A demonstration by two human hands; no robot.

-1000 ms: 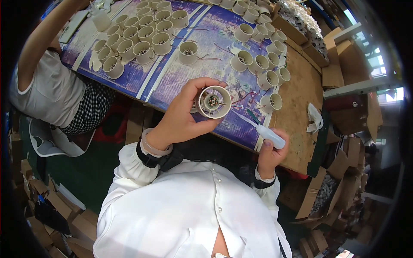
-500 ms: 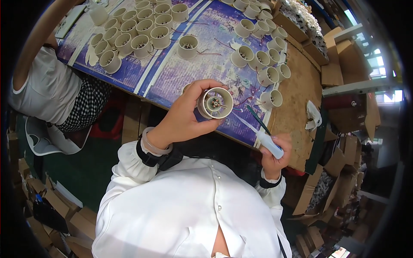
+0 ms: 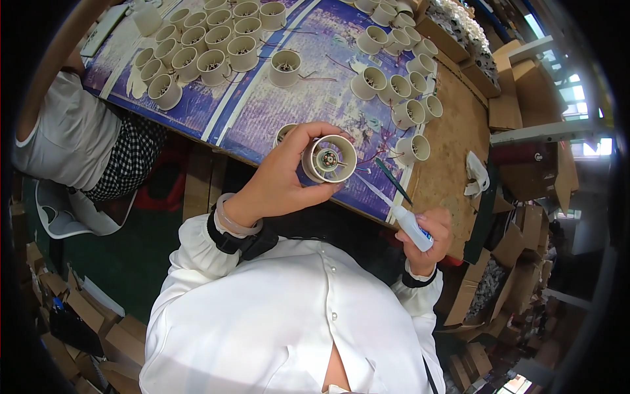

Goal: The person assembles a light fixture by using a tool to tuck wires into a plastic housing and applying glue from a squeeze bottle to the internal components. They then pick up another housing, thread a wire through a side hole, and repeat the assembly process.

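My left hand [image 3: 272, 177] grips a cream round housing [image 3: 317, 173] above the table edge, its open end toward me. Inside sits a small motor [image 3: 329, 159] with a coppery winding, held in an inner ring. My right hand [image 3: 434, 231] is closed around a small translucent squeeze bottle [image 3: 412, 230] with a long thin nozzle, which slants up-left toward the housing; its tip stands apart from the motor. Another cream housing [image 3: 283, 134] is partly hidden behind my left hand. On the table beyond the nozzle lies a dark green, slim tool [image 3: 394, 180].
Several cream housings with wires stand in groups on the purple-printed table cover [image 3: 262, 108]. A white crumpled cloth [image 3: 477, 175] lies at the right on bare board [image 3: 449, 141]. At left sits another person [image 3: 72, 131]; cardboard boxes [image 3: 485, 282] surround the table.
My right hand has shifted slightly right with the bottle, drawing the nozzle a little away from the housing. My left hand holds the housing almost still.
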